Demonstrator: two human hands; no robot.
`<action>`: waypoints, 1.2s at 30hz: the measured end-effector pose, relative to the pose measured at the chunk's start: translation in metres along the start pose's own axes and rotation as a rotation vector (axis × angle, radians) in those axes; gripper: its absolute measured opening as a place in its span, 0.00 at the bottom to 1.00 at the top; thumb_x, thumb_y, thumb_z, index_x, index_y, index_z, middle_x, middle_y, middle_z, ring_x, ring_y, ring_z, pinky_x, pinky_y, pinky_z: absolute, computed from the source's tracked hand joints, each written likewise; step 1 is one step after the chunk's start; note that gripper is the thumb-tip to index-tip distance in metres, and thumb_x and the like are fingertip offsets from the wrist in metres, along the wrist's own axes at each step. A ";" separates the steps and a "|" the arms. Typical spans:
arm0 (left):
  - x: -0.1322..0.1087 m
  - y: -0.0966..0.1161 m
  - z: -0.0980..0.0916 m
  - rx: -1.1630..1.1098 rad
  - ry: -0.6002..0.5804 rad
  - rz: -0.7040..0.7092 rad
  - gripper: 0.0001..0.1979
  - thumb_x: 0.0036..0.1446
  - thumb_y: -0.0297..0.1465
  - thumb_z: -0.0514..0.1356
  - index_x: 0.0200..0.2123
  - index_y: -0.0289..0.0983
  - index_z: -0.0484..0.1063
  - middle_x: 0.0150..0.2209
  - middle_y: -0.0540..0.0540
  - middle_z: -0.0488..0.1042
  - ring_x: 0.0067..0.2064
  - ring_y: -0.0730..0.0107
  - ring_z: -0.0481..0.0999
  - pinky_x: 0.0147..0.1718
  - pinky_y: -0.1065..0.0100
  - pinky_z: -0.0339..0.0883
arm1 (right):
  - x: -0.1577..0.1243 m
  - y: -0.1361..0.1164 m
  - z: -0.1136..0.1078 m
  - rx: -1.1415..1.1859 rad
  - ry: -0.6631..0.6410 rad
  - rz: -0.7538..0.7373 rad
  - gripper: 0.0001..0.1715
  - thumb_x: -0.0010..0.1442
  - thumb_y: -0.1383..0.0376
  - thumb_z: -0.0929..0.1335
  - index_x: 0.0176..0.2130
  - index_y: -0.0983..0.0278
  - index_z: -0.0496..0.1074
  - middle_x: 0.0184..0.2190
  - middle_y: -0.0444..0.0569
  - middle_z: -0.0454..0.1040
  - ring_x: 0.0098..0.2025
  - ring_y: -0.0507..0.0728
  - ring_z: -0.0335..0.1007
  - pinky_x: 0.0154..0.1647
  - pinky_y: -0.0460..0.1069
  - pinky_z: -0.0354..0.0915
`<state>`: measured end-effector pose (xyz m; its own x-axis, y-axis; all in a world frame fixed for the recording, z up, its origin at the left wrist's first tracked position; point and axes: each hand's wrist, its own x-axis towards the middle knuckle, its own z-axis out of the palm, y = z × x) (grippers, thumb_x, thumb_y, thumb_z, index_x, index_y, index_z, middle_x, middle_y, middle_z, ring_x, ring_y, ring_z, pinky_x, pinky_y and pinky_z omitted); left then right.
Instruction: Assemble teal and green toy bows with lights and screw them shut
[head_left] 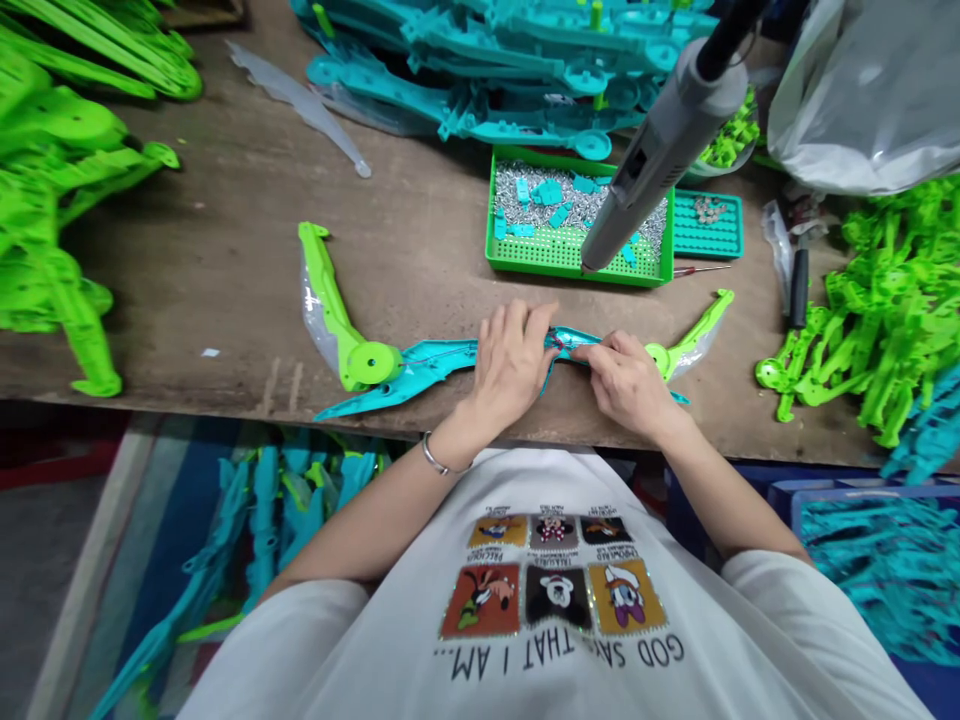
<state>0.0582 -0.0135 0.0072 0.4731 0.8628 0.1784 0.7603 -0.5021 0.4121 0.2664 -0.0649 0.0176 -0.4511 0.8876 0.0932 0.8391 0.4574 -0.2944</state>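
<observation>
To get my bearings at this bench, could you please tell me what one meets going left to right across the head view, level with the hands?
Left green pile → left green limb → left hand → right hand → right green limb → right green pile.

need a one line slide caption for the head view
Left hand and right hand on a turquoise plastic frame bearing two green arms, with a green tray of small silvery pieces beyond.
</observation>
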 end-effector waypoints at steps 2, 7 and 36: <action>0.003 0.001 -0.001 -0.013 -0.003 -0.054 0.26 0.68 0.37 0.59 0.65 0.33 0.62 0.53 0.33 0.72 0.54 0.45 0.72 0.50 0.52 0.66 | 0.003 -0.002 -0.001 -0.020 -0.026 -0.014 0.23 0.70 0.74 0.59 0.58 0.66 0.73 0.41 0.54 0.78 0.43 0.62 0.60 0.45 0.55 0.57; 0.002 -0.001 -0.002 -0.059 0.006 -0.074 0.26 0.66 0.34 0.62 0.63 0.34 0.62 0.52 0.36 0.74 0.53 0.47 0.73 0.51 0.52 0.66 | 0.012 -0.008 -0.001 -0.150 -0.054 -0.024 0.23 0.73 0.70 0.58 0.60 0.66 0.74 0.42 0.56 0.76 0.42 0.63 0.58 0.42 0.57 0.54; -0.041 -0.007 -0.017 0.130 -0.086 0.296 0.16 0.68 0.29 0.56 0.54 0.41 0.78 0.54 0.40 0.79 0.57 0.49 0.73 0.64 0.39 0.54 | 0.015 -0.011 0.000 -0.187 -0.075 -0.062 0.22 0.73 0.70 0.59 0.58 0.66 0.75 0.39 0.56 0.75 0.42 0.63 0.57 0.39 0.58 0.50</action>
<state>0.0257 -0.0443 0.0118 0.7137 0.6726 0.1953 0.6318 -0.7386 0.2350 0.2503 -0.0566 0.0217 -0.5190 0.8542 0.0324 0.8478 0.5192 -0.1079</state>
